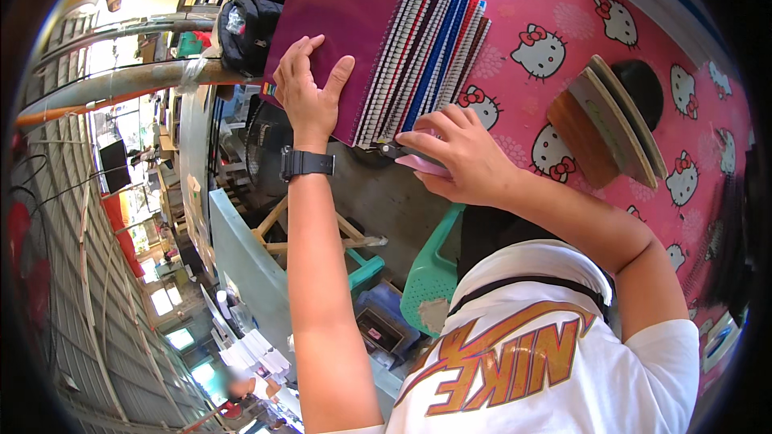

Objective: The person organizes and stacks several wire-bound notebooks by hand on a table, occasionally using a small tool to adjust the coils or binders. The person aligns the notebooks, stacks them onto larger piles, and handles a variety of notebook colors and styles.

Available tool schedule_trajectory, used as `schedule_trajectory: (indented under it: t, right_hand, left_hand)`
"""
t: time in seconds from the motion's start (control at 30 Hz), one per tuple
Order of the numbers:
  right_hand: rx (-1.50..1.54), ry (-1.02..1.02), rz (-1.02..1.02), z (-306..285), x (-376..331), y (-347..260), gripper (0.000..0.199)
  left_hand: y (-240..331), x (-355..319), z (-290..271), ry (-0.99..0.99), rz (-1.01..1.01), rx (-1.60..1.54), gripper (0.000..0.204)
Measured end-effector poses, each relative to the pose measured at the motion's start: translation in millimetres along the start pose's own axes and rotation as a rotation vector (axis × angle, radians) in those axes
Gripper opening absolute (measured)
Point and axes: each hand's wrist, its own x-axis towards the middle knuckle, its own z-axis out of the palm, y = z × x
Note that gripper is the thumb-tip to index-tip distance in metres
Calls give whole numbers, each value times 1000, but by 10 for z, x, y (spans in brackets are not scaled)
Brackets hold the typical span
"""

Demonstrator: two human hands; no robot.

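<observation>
A stack of spiral-bound notebooks lies near the table's left edge, topped by a purple-covered notebook (342, 12). Its wire coils (402, 48) show in white, red, blue and dark tones along the right side. My left hand (310, 92) rests flat on the purple cover, thumb and fingers spread, a black watch on its wrist. My right hand (458, 149) is closed around small pliers (391, 149) with dark jaws and a pinkish handle. The jaws are at the near end of the top coils; whether they grip the wire is too small to tell.
A pink cartoon-cat tablecloth (591, 20) covers the table. Curved wooden boards (599, 124) stand at the right beside a black round object. A black bag (245, 36) sits at the left, a green plastic stool (430, 273) below. Another person (249, 386) is far off at lower left.
</observation>
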Motion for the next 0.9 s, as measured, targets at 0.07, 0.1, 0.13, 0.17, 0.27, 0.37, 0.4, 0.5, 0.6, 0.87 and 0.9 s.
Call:
schedule_trajectory:
  t: [0.07,0.1,0.13,0.17,0.27,0.37,0.4,0.5,0.6,0.87,0.9]
  right_hand:
    - [-62,11,-25,45,-20,60,38]
    - [-121,29,-62,55,-2,78,37]
    - [-138,23,-64,50,-3,79,37]
    - [-136,24,-65,53,-7,82,37]
    - [-156,32,-99,62,4,117,36]
    - [-133,-4,-145,45,43,173,29]
    - [452,-300,321,29,62,183,27]
    - [1446,-605,864,83,46,299,31]
    - [1032,-494,715,94,-5,172,32]
    - [-131,24,-113,118,-45,294,37]
    - [-127,37,-122,105,-38,282,35]
  left_hand:
    - [10,22,8,3,11,-10,55]
    - [15,31,8,2,11,-7,55]
    - [24,36,13,1,12,-7,55]
    - [31,36,9,0,13,-7,55]
    - [34,22,9,6,-4,-7,55]
    - [41,15,-1,14,20,8,52]
    - [46,21,0,11,23,7,52]
    - [29,31,6,4,34,-3,53]
    - [-12,11,13,6,9,2,56]
    - [-7,30,16,0,10,-1,56]
    - [-6,28,12,0,9,1,56]
